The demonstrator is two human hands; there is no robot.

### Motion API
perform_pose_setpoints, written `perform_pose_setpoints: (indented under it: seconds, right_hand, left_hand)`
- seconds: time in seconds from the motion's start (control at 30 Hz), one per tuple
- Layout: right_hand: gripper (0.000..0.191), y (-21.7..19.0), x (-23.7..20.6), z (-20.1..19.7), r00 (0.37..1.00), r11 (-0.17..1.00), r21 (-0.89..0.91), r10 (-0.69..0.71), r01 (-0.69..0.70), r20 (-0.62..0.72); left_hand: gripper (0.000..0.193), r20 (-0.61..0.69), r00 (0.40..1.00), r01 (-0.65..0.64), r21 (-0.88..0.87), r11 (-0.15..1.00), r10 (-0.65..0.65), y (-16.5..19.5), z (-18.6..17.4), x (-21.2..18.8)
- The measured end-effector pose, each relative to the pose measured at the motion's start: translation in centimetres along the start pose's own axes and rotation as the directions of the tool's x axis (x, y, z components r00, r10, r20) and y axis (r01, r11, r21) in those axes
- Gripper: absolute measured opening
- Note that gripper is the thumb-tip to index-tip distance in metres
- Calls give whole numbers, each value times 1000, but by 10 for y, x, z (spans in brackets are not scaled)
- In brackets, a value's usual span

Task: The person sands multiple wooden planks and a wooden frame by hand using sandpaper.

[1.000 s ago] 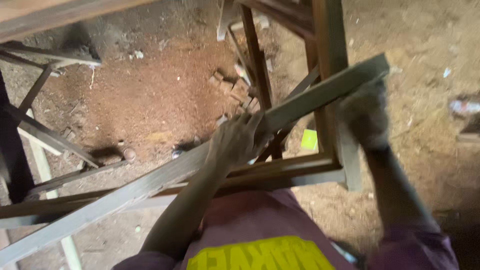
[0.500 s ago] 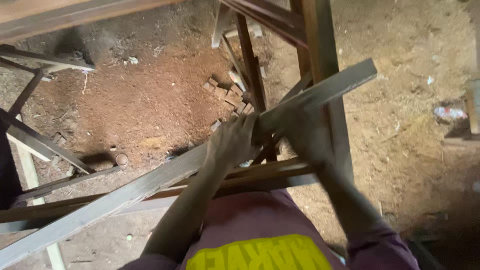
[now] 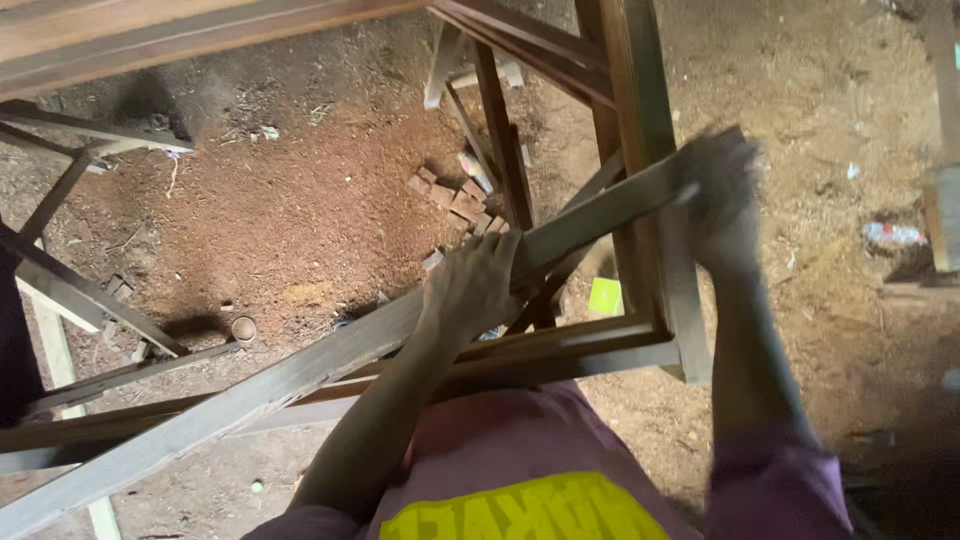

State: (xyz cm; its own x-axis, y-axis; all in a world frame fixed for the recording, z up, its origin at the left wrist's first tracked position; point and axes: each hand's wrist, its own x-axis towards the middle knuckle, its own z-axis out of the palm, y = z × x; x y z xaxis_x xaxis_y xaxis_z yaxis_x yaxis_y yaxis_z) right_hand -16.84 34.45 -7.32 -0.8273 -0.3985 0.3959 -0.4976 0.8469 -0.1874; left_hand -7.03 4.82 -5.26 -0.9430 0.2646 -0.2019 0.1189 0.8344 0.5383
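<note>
Grey, weathered timber, a long flat wooden plank (image 3: 300,375), slants from lower left to upper right across a brown rectangular wooden frame (image 3: 640,340) standing on the reddish sawdust-strewn dirt floor (image 3: 300,200). The left hand (image 3: 475,285) is closed over the plank near its middle, fingers wrapped on the upper edge. The right hand (image 3: 720,190), blurred, grips the plank's far upper end where it crosses the frame's upright. Small wooden offcut blocks (image 3: 450,195) lie on the floor beyond the plank, near a yellow-green scrap (image 3: 604,296).
</note>
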Motion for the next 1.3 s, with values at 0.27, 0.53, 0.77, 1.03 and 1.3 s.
perform_pose_setpoints:
  seconds: [0.27,0.53,0.77,1.03,1.3]
  right_hand:
    - [30,0,26,-20,1000,1000,-7,-12,12,12]
    - [38,-70,-4,5,925,927,205,-347,313,157]
    - [45,-48,-5,34,995,998,-46,38,-34,92]
    - [54,-278,-83,90,797,753,437,-592,491,123]
    - [62,-130,-11,47,951,983,59,-186,176,248]
  left_hand:
    - [62,-108,990,-79,59,995,85,-2,-3,-5]
    - [54,-254,951,-128,191,973,175,-10,8,-6]
    - [85,-468,884,56,76,996,-14,-65,-3,-121]
    - [108,-414,884,310,177,934,-215,-116,-3,-195]
    - [109,-388,862,396,109,912,-328,-138,-17,-262]
